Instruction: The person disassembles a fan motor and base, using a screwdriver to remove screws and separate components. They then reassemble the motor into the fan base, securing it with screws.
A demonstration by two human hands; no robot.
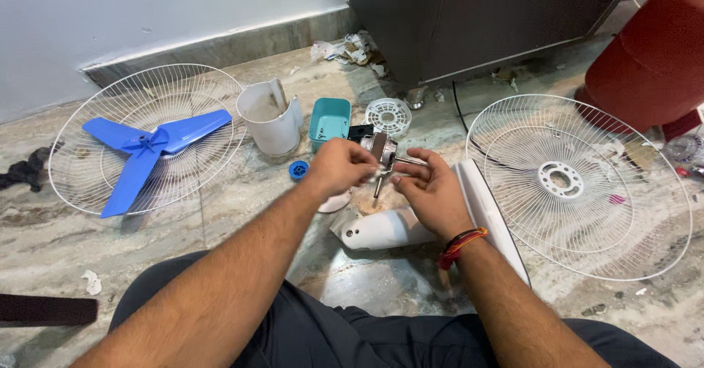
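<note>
Both my hands meet over a bare fan motor (382,150) with a metal shaft, held above the marble floor. My left hand (339,166) pinches the motor from the left. My right hand (429,188) grips the shaft end from the right; a red and yellow thread band circles its wrist. Under them lies the white fan housing (383,230). A blue three-blade fan blade (144,146) rests inside a white wire grille (150,137) at the left. A second white wire grille (579,185) lies at the right.
Behind my hands stand a white jug (270,117), a teal box (329,121), a round white vented cover (388,115) and a small blue cap (298,169). A dark cabinet (469,16) and a red cylinder (653,53) stand at the back. A white panel (490,214) leans beside my right wrist.
</note>
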